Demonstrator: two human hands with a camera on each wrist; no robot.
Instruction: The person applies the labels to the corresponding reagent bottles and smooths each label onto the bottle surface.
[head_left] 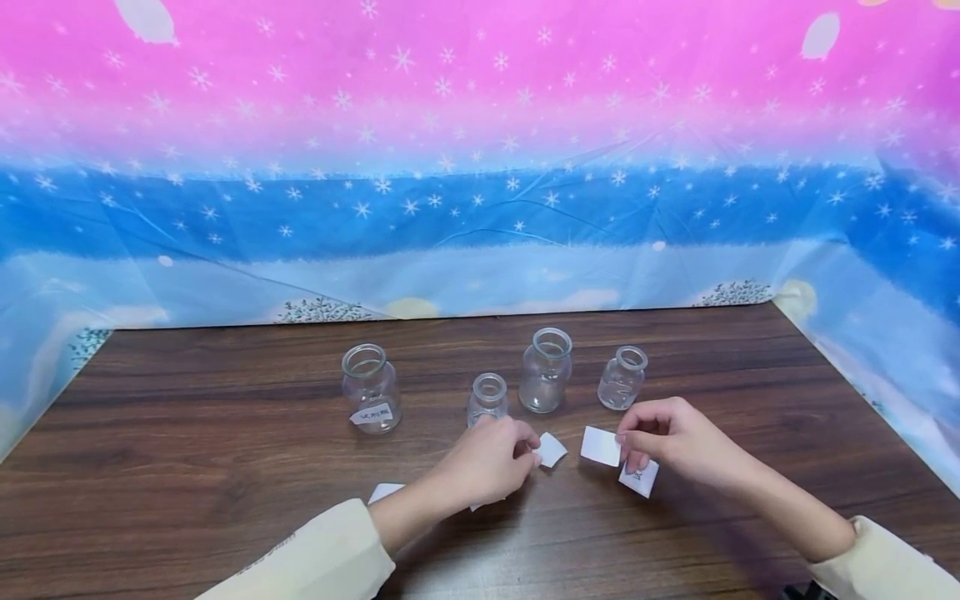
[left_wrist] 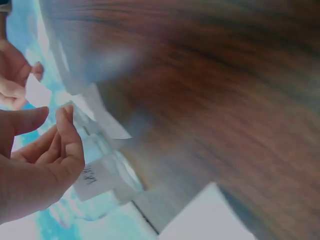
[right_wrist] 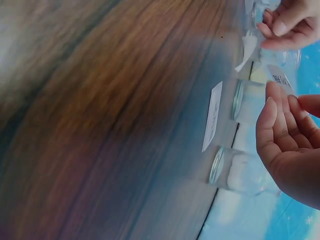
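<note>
My right hand (head_left: pixel 667 442) pinches a small white paper label (head_left: pixel 602 446) by its right edge, between thumb and index finger. In the right wrist view, dark lettering shows on this held label (right_wrist: pixel 280 78). Just below that hand, another label (head_left: pixel 639 479) with dark marks lies on the table. My left hand (head_left: pixel 491 458) is in front of a small glass jar (head_left: pixel 488 392), partly hiding it. Its thumb and index finger stand apart with nothing between them in the left wrist view. A slightly curled white label (head_left: pixel 551 450) lies right at its fingertips.
A large glass jar (head_left: pixel 372 383) with a lettered label stands at the left. Behind the hands are a tall jar (head_left: pixel 546 375) and a small jar (head_left: pixel 622 382). Another white paper (head_left: pixel 385 492) lies by the left forearm. A printed cloth (head_left: pixel 480 208) hangs behind the wooden table (head_left: pixel 225 450).
</note>
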